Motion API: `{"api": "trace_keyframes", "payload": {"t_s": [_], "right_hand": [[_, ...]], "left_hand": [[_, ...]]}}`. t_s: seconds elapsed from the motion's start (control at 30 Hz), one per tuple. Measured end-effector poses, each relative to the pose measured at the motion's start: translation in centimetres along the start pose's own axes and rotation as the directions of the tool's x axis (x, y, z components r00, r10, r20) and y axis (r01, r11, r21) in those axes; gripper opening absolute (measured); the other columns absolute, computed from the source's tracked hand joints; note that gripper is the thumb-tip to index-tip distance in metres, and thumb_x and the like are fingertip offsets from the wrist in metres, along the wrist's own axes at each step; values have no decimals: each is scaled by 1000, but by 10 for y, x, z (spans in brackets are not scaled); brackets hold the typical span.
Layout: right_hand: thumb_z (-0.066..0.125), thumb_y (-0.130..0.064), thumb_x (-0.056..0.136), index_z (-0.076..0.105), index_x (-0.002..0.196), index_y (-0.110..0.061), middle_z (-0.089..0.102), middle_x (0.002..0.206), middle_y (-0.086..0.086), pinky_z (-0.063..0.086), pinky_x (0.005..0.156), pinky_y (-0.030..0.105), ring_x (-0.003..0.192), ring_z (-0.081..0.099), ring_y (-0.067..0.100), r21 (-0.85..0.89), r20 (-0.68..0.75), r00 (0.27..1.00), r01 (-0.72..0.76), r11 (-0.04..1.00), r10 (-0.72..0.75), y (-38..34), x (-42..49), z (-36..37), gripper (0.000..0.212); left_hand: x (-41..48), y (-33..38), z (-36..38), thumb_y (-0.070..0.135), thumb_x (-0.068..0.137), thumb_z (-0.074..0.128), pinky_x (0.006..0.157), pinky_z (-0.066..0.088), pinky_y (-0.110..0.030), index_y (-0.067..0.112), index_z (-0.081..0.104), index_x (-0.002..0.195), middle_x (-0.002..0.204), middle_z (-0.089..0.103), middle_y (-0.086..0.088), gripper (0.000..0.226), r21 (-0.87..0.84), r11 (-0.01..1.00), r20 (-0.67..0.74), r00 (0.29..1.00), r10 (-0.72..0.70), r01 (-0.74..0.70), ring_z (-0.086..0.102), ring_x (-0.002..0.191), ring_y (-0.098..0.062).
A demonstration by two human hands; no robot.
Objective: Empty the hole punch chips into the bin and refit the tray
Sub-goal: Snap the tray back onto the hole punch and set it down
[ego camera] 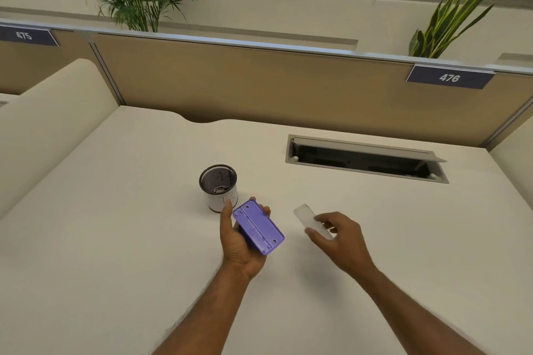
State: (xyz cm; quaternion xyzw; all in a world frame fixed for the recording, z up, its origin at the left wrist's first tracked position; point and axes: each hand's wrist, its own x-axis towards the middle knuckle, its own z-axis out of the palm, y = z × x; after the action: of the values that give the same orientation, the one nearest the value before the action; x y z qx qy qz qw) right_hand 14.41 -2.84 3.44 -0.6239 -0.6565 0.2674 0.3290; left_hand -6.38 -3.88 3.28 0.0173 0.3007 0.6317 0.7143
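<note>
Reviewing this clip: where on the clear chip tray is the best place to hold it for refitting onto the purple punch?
Probably the near end of the clear chip tray, pinched across its narrow width from the right, much as the right hand does. It is long and slim, so its far end stays free to meet the upturned base of the purple hole punch in the left hand.

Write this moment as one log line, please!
left hand: holds purple plastic hole punch, underside up | right hand: holds clear plastic tray | black mesh bin: upright | tray: off

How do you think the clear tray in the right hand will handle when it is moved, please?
The tray looks thin, so probably light. It keeps its shape at the right hand, so likely stiff. Smooth plastic may slip.
</note>
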Motion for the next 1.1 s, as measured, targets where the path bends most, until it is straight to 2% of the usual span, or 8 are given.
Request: {"api": "trace_keyframes", "payload": {"t_s": [0.13,0.23,0.33,0.47,0.57,0.8,0.97,1.1], "right_hand": [[82,-29,70,71,92,-20,70,89,-10,50,68,17,80,63,2,145,-4,997,75,987,-75,-38,-21,2,26],[82,-28,69,70,92,-18,70,89,-9,50,69,17,81,63,4,167,13,994,103,981,-106,-53,-35,5,28],[81,-33,69,68,93,-18,68,90,-7,51,70,21,82,61,6,122,9,989,147,981,-150,-61,-44,8,31],[72,-47,73,69,101,-18,69,99,-4,53,77,26,88,60,9,-3,20,979,202,979,-202,-69,-53,16,40],[71,-44,75,69,103,-19,67,103,-3,52,82,27,92,57,10,-49,28,978,207,977,-206,-73,-57,22,38],[69,-44,77,66,109,-21,64,107,-4,47,83,20,95,54,9,-97,48,981,190,977,-186,-74,-60,25,40],[67,-45,78,66,111,-22,64,108,-5,45,82,16,95,53,7,-109,52,983,178,978,-173,-74,-62,23,41],[67,-44,79,66,112,-22,64,107,-3,37,79,7,94,52,7,-122,69,982,181,976,-174,-71,-64,22,40]], "left_hand": [[-9,-18,-10,66,75,57,61,58,-31,20,78,87,80,75,-5,52,-5,999,-60,997,-50,50,71,68,-19],[-15,-30,-11,65,75,59,70,57,-38,20,75,93,91,74,-8,51,-3,996,-50,994,-93,93,70,77,-26],[-20,-37,-7,64,78,56,68,58,-42,19,74,97,96,75,-12,52,2,996,-30,995,-93,94,73,80,-30],[-26,-44,-2,62,72,60,63,59,-38,14,74,96,81,72,-13,56,-4,996,-58,994,-92,92,71,73,-28],[-29,-48,0,63,79,55,63,59,-37,10,63,104,79,66,-12,59,-25,992,-52,991,-125,124,67,76,-26],[-32,-50,3,63,80,53,63,59,-35,12,64,94,74,66,-9,54,-62,990,-44,991,-127,124,68,69,-22],[-31,-51,4,63,69,60,65,59,-36,12,62,98,77,63,-10,59,-58,989,-28,990,-139,138,64,74,-23],[-29,-51,1,64,66,60,67,58,-37,12,61,98,75,64,-9,62,-61,988,-7,990,-140,139,66,71,-22]]}}
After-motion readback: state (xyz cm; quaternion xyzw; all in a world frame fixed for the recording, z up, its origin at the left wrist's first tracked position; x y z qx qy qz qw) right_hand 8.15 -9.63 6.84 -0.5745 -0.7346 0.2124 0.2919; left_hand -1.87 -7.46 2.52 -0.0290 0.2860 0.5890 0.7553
